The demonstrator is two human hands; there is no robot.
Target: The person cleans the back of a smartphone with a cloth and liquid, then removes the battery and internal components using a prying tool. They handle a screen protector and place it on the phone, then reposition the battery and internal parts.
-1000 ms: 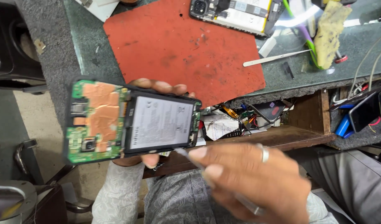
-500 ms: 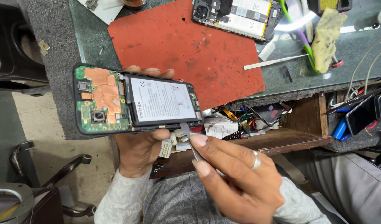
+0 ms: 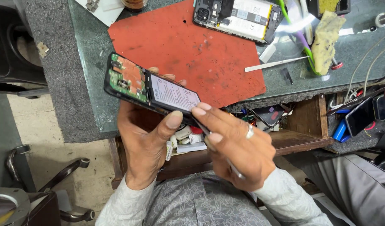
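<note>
My left hand holds an opened phone with its back cover off, tilted so its green circuit board and white battery face up. The thumb presses on the phone's lower edge. My right hand, with a ring on one finger, grips a thin metal tool whose tip reaches the phone's lower right corner. Both hands hover over an open wooden drawer, just in front of the red mat.
A second opened phone lies at the mat's far edge. Metal tweezers, a yellow cloth and cables lie on the green-grey bench. The drawer holds small parts. Chair arms stand at the lower left.
The phone has tilted and moved up toward the mat. My right hand has risen to the phone's lower corner with the tool.
</note>
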